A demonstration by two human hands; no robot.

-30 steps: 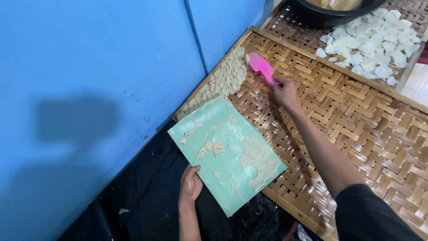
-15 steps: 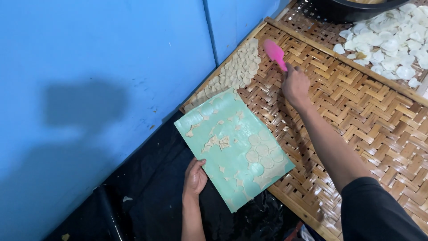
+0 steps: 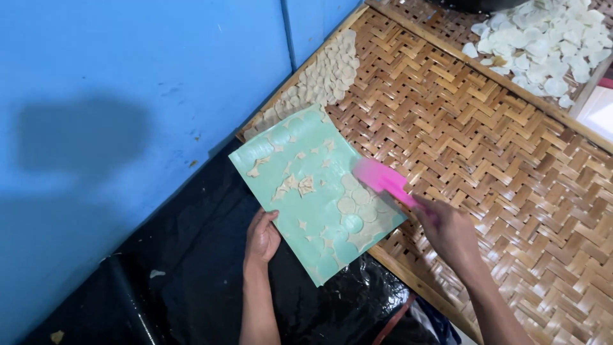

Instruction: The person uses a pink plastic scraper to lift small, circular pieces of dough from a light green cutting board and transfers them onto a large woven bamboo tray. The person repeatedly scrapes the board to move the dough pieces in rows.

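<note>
Hands busy — left [image 3: 262,237] grips green board [image 3: 306,185], right [image 3: 450,229] holds pink spatula [image 3: 382,180] over it.

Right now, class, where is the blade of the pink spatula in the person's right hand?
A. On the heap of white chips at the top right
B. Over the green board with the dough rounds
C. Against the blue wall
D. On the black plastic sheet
B: the pink spatula, held in the right hand, lies over the green board beside the dough rounds.
</note>
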